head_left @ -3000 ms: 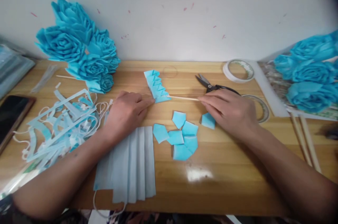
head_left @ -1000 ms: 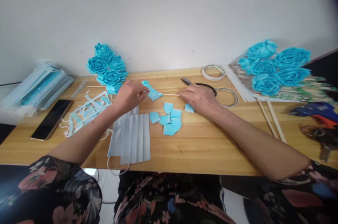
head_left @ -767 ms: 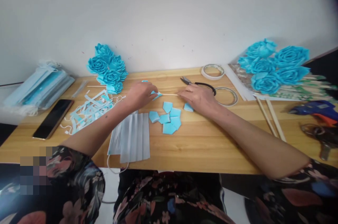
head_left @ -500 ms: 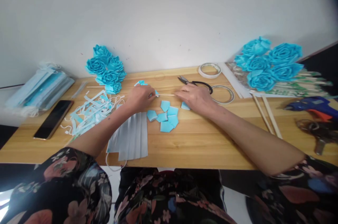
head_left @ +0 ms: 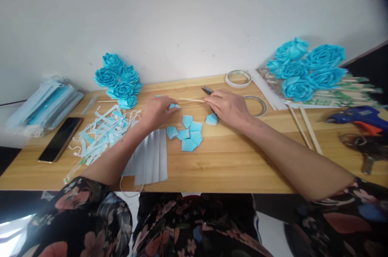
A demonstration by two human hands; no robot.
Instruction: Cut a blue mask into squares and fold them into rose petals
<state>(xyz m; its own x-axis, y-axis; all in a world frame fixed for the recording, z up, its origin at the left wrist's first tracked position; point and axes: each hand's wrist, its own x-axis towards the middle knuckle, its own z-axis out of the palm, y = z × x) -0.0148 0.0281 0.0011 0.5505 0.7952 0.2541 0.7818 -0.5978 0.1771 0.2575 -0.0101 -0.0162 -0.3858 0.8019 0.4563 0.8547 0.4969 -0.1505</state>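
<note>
My left hand (head_left: 157,110) is curled over a small strip of folded blue petals (head_left: 173,106) at one end of a thin wooden stick (head_left: 191,100). My right hand (head_left: 228,106) pinches the stick's other end, just above the wooden table (head_left: 230,160). Several loose blue petal pieces (head_left: 188,133) lie between the hands, one (head_left: 211,119) right under my right hand. A pleated pale blue mask (head_left: 149,156) lies flat below my left wrist. Black scissors (head_left: 207,89) peek out behind my right hand.
Blue fabric roses lean on the wall at left (head_left: 118,80) and lie at right (head_left: 306,69). Mask offcuts (head_left: 101,131), a phone (head_left: 60,139) and stacked masks (head_left: 42,103) sit left. Tape rolls (head_left: 239,78) (head_left: 257,104), sticks (head_left: 304,128) and a blue glue gun (head_left: 357,116) sit right.
The view pulled back from the table. The flat petal strip has been gathered up round the stick's end under my left hand; my right hand stayed on the stick.
</note>
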